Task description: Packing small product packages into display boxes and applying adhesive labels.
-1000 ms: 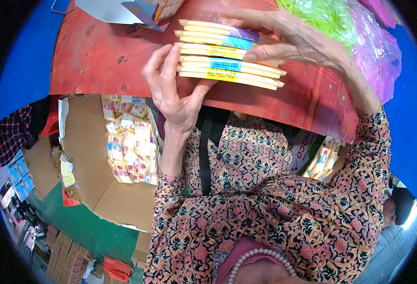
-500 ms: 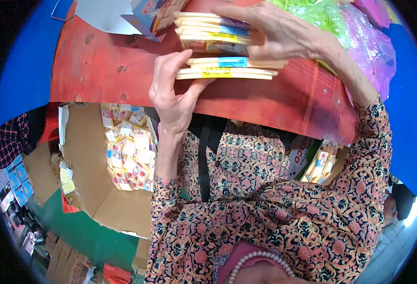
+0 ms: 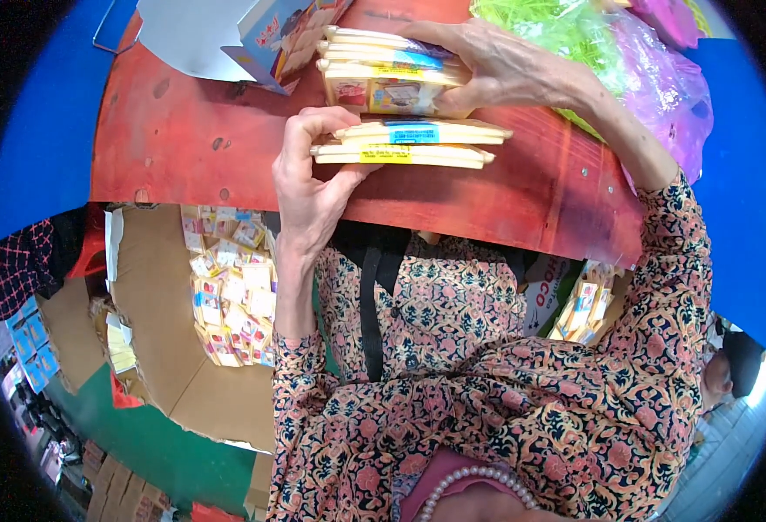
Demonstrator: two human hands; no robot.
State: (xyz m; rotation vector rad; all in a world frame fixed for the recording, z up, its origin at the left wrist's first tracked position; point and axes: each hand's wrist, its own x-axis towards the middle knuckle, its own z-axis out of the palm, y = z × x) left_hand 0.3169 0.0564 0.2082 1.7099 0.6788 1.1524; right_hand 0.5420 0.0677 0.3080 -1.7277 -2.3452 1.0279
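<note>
Upper stack: several thin, pale-yellow packets (image 3: pixel 383 65) with blue and yellow label bands, the nearest one's printed face showing.
Lower pair: two similar flat packets (image 3: pixel 435 135), edges toward the person, one band blue, one yellow; a narrow gap parts them from the upper stack.
Place: both groups are at the red tabletop (image 3: pixel 226 148), in front of the person.
Tabletop's far side: an open blue printed box (image 3: pixel 270 43), a green bag (image 3: pixel 535 26) and a purple bag (image 3: pixel 661 96).
Beside the table: a brown carton (image 3: pixel 157 304) with loose packets (image 3: pixel 235 296) inside; green floor (image 3: pixel 187 444).
Left hand (image 3: pixel 306 178): fingers curled, thumb opposite, pinching the lower pair's left end.
Right hand (image 3: pixel 509 70): thumb and fingers parted by the upper stack's thickness, gripping its right end.
</note>
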